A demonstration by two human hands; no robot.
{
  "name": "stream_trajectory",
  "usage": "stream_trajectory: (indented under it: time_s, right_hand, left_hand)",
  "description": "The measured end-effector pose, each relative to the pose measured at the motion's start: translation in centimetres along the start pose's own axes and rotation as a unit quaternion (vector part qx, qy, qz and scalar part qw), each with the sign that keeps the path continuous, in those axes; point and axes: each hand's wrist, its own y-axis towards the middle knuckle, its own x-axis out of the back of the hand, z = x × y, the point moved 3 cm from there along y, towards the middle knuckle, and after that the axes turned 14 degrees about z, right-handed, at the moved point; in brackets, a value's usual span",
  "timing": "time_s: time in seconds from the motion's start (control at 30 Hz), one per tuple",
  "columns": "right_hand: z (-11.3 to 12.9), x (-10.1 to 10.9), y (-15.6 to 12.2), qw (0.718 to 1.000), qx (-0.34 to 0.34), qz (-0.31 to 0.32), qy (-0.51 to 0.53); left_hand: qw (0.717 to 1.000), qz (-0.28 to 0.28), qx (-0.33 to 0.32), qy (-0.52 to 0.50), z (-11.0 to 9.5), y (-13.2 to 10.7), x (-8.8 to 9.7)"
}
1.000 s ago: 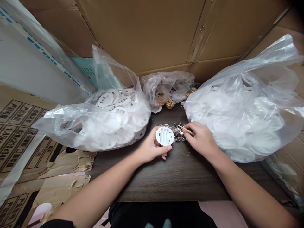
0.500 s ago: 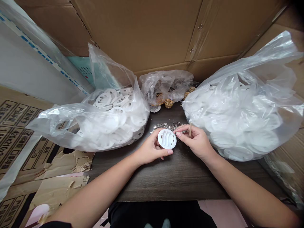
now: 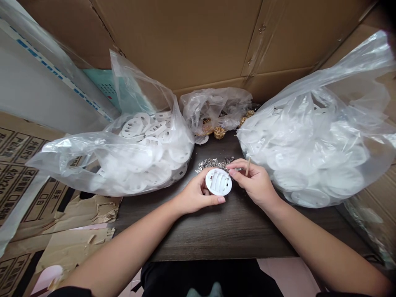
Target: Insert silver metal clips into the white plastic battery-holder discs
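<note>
Here's what we've got on our bench. Our left hand (image 3: 194, 195) is cradling a round white plastic piece (image 3: 218, 182), fingers tucked under it and the thumb lying along its near rim, so it's a proper hold. The face toward us has a few moulded ribbed troughs. The piece sits in the middle of the dark wood-grain table (image 3: 216, 235), a bit nearer the far edge than the near one.

Our right hand (image 3: 255, 183) is closed up narrow, pinching a thin wooden stick (image 3: 248, 166) that pokes up at a slight tilt. Its fingertips (image 3: 232, 173) are right by the rim of the white piece, though we can't tell if they're actually touching it.

Just past the piece, a loose scatter of silver metal bits (image 3: 213, 164) lies on the table, right up against the piece and our right fingers.

A big clear plastic bag (image 3: 130, 165) full of white perforated discs slumps along the left side of the table, and a second bag (image 3: 315, 152) of white discs fills the right side. Between them, by the far edge, there's a smaller scrunched bag (image 3: 213, 108) with gold wire balls (image 3: 220, 132) at its base. Cardboard box walls (image 3: 173, 37) rise behind it all, and printed cardboard (image 3: 24, 165) sits off to the left.
</note>
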Motion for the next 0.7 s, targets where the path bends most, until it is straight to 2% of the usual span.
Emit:
stream_trajectory:
  time_s: [0.2, 0.47, 0.7]
  right_hand:
    - [-0.3, -0.1, -0.3, 0.999, -0.043, -0.024, -0.009]
    - [0.4, -1.0, -0.2, 0.999, 0.037, 0.014, -0.008]
    - [0.7, -1.1, -0.4, 0.996, 0.081, 0.005, -0.035]
  left_hand:
    - [0.999, -0.01, -0.024, -0.021, 0.2, 0.1, 0.1]
    - [0.998, -0.049, 0.001, 0.024, -0.1, -0.4, -0.1]
    - [0.997, -0.057, 0.001, 0.056, -0.1, -0.4, -0.2]
